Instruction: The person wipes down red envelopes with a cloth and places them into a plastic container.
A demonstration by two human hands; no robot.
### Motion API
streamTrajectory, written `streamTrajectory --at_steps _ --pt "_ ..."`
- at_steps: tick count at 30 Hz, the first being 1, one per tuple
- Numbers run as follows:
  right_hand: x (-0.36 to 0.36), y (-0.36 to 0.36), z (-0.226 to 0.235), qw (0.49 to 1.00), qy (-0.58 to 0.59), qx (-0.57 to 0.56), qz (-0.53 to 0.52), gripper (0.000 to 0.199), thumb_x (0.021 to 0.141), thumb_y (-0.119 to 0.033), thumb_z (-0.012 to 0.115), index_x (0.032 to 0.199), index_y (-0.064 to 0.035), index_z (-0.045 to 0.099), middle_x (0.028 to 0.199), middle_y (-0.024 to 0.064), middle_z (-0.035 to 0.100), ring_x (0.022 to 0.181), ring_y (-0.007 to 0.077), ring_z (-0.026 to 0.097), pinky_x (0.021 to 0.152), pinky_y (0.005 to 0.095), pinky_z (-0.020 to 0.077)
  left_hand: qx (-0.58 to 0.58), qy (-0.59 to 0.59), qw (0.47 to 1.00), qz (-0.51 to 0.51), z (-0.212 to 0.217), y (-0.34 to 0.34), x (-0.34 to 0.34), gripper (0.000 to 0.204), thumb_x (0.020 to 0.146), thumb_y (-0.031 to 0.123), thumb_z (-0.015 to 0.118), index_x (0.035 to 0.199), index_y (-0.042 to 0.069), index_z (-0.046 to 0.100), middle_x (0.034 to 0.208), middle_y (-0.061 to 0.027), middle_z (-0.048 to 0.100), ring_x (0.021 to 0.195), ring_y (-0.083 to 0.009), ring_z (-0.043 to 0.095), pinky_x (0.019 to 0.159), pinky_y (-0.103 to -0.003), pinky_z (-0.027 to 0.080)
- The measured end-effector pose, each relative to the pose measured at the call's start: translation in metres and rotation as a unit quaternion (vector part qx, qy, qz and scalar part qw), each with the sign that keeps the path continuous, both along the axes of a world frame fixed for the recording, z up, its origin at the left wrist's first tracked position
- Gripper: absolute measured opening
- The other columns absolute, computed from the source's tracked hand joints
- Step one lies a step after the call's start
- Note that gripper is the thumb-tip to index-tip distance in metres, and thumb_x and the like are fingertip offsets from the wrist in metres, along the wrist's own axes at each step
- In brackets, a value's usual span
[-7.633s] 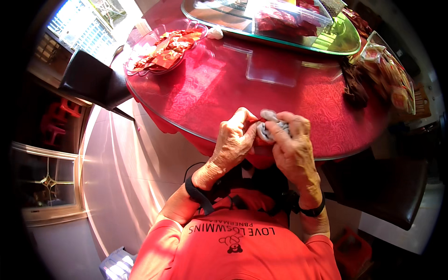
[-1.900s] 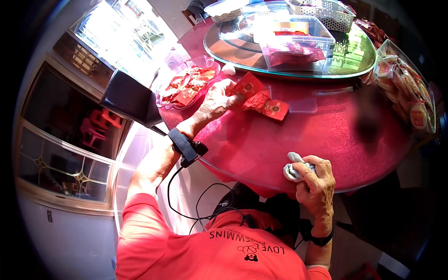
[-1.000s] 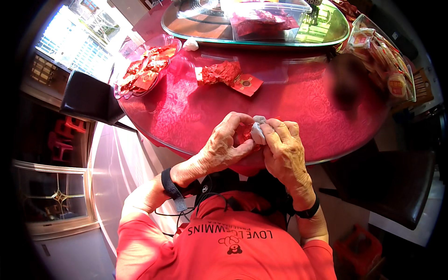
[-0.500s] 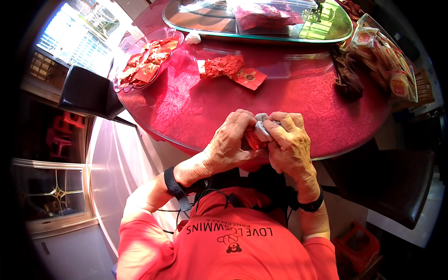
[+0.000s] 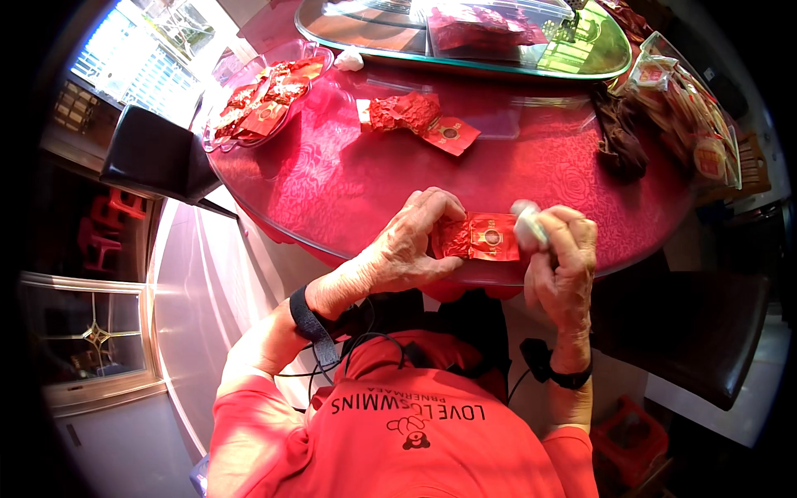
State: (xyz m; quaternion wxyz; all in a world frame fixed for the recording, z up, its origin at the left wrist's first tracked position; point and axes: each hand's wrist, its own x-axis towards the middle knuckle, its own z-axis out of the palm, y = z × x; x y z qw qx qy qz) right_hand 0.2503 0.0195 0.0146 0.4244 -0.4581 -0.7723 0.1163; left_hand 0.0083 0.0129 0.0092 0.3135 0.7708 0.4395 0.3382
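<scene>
My left hand (image 5: 407, 241) grips the left end of a small shiny red packet (image 5: 494, 236) between thumb and fingers, over the table's near edge. The packet lies level, its printed face up, with a gold and dark emblem. At its right end my right hand (image 5: 569, 264) pinches a crumpled grey-white cloth (image 5: 530, 226), slightly blurred. Whether the cloth touches the packet I cannot tell. Farther back on the table lie more crinkled red packets (image 5: 403, 114). A scalloped clear pink dish (image 5: 217, 143) heaped with similar packets stands at the far left.
A glass turntable (image 5: 390, 60) carries a clear box of red packets at the back of the red-covered table (image 5: 573, 183). A dark brown cloth or bag (image 5: 621, 145) and a clear bag of packages (image 5: 685, 108) lie right. Dark chairs (image 5: 154, 153) flank the table; a white wad (image 5: 349, 60) sits near the dish.
My hands, close together before, have drawn apart. The right has moved right with the cloth, and the packet's printed face now shows, held in my left hand.
</scene>
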Motion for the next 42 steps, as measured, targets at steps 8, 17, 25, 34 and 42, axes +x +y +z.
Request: streamTrajectory --at_steps 8,17,25,34,42 --pt "-0.033 0.002 -0.005 0.982 -0.098 0.01 0.158 0.042 0.067 -0.001 0.065 0.109 -0.0058 0.064 0.126 0.0045 0.061 0.105 0.0304 0.053 0.092 0.0415 0.0439 -0.134 -0.067 0.987 0.057 -0.003 -0.005 0.003 0.048 0.077 0.009 0.079 0.114 0.004 0.049 0.1 -0.0038 0.059 0.09 -0.0103 0.059 0.083 -0.027 0.051" --pt "0.014 -0.018 0.02 0.978 -0.173 -0.02 0.112 0.033 0.066 0.001 0.069 0.098 -0.0044 0.066 0.115 0.0085 0.064 0.101 0.0312 0.056 0.089 0.0407 0.0491 -0.118 -0.043 0.992 0.02 -0.001 -0.002 -0.001 0.056 0.072 0.005 0.079 0.119 0.003 0.049 0.109 -0.0075 0.056 0.104 -0.0138 0.057 0.094 -0.03 0.047" --pt "-0.016 -0.005 0.011 0.995 -0.089 0.036 0.004 0.052 0.075 0.008 0.066 0.126 -0.0011 0.058 0.121 0.0181 0.059 0.105 0.0351 0.056 0.094 0.0445 0.0459 -0.121 -0.041 0.992 0.02 0.001 -0.002 -0.002 0.059 0.072 0.005 0.079 0.122 0.004 0.046 0.108 -0.0072 0.056 0.103 -0.0142 0.057 0.094 -0.031 0.048" --pt "-0.019 -0.008 -0.003 0.979 -0.115 0.018 0.169 0.041 0.073 0.001 0.065 0.114 -0.0034 0.065 0.129 0.0105 0.058 0.109 0.0309 0.051 0.097 0.0394 0.0418 -0.143 -0.062 0.987 0.032 -0.002 -0.001 -0.001 0.062 0.074 0.004 0.079 0.124 0.006 0.042 0.113 -0.0066 0.055 0.107 -0.0132 0.056 0.095 -0.03 0.048" --pt "0.01 -0.028 0.021 0.966 -0.03 -0.082 0.242 0.043 0.064 0.012 0.065 0.103 -0.0058 0.068 0.109 0.0063 0.065 0.095 0.0285 0.057 0.085 0.0377 0.0498 -0.139 -0.124 0.982 0.011 -0.009 0.0 -0.002 0.067 0.067 0.01 0.083 0.121 0.003 0.043 0.114 -0.016 0.057 0.108 -0.0297 0.06 0.095 -0.038 0.048"
